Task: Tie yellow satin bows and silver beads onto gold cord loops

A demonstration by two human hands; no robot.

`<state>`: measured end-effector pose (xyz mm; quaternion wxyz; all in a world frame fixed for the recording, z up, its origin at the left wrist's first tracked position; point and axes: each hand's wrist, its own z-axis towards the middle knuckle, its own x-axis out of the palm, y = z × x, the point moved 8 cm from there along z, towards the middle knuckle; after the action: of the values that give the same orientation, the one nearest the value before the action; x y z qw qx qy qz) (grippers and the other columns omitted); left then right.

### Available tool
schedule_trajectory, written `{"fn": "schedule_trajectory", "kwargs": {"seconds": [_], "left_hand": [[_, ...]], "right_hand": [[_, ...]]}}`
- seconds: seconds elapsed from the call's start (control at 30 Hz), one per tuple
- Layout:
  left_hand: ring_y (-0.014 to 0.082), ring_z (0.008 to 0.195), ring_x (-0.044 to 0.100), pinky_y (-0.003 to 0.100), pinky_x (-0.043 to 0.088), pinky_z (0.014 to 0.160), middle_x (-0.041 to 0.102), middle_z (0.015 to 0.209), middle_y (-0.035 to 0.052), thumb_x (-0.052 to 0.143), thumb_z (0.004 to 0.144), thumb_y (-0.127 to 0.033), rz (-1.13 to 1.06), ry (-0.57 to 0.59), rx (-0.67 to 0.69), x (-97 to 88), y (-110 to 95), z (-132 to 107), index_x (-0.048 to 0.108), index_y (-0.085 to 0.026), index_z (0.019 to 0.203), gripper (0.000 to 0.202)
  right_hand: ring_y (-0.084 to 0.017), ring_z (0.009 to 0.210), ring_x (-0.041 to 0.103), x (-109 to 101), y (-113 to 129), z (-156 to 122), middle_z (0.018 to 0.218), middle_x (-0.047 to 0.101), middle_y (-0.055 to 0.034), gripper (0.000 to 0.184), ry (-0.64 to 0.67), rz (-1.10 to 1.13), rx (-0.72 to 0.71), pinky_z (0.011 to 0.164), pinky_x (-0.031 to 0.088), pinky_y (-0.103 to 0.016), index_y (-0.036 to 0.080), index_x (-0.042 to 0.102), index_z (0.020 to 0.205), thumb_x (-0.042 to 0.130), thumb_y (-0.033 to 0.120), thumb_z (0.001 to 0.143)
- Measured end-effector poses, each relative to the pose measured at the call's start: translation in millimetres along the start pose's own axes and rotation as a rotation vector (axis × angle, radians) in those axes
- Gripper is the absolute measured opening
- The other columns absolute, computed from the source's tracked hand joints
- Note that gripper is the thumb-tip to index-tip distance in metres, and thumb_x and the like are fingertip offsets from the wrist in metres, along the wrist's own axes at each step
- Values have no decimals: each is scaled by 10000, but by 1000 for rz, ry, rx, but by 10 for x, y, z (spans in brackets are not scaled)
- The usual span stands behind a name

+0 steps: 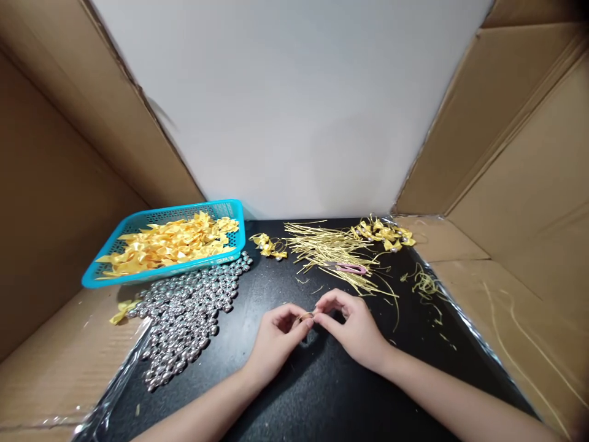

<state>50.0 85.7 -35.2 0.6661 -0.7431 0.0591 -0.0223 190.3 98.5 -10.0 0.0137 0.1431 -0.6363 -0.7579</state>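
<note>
My left hand (281, 337) and my right hand (353, 324) meet fingertip to fingertip over the black table. Each is closed in a pinch. Between the fingertips shows a short curved bit of thin yellow cord (305, 315); a tiny shiny spot beside it is too small to name. Beyond the hands lies a loose pile of cut yellow cords (322, 242). On that pile rests a pair of pink thread snips (350, 269).
At left, a blue basket (221, 258) holds many yellow ribbon bows (172, 242). Silver beads (184, 319) spread in front of it. Bows with beads lie in a small group (269, 245) and a larger one (384, 233). Cord scraps (424, 282) lie right. Cardboard walls (519, 123) flank the table.
</note>
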Motion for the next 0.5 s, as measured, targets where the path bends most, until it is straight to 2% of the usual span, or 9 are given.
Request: {"fn": "schedule_trajectory", "kwargs": {"seconds": [0.07, 0.13, 0.27, 0.4, 0.5], "left_hand": [[90, 497, 433, 211, 343, 508, 508, 499, -39, 770, 673, -404, -18, 3, -5, -4, 20, 2, 681, -126, 692, 293], [103, 525, 481, 218, 379, 530, 572, 541, -17, 769, 681, -390, -27, -1, 0, -18, 22, 1, 702, -130, 700, 268], [166, 681, 615, 264, 468, 655, 724, 739, 57, 768, 688, -374, -41, -10, -5, -50, 20, -1, 749, -146, 740, 235], [154, 682, 622, 261, 482, 652, 746, 830, 59, 736, 731, -404, -125, -14, -20, -81, 73, 18, 720, -167, 964, 332], [122, 629, 584, 229, 456, 594, 719, 791, 34, 718, 760, -402, -129, -38, -21, -116, 114, 36, 683, -167, 971, 318]], "right_hand": [[-135, 725, 642, 4, 0, -3, 769, 679, -4, 64, -1, 15, 1, 714, 520, -271, 178, 621, 807, 662, 193, 761], [-132, 722, 640, 2, -3, -5, 766, 675, -4, 65, -7, 26, 8, 713, 521, -273, 176, 618, 803, 662, 195, 758], [-125, 708, 629, 1, -34, 5, 759, 664, 0, 88, -15, 77, 47, 706, 518, -272, 174, 608, 796, 673, 209, 747], [-119, 679, 640, 36, -142, 34, 720, 635, 21, 204, 10, 307, 189, 700, 523, -273, 172, 582, 782, 744, 251, 684], [-116, 647, 655, 105, -215, 41, 689, 629, 36, 339, 70, 499, 323, 699, 521, -268, 165, 572, 761, 833, 282, 580]]}}
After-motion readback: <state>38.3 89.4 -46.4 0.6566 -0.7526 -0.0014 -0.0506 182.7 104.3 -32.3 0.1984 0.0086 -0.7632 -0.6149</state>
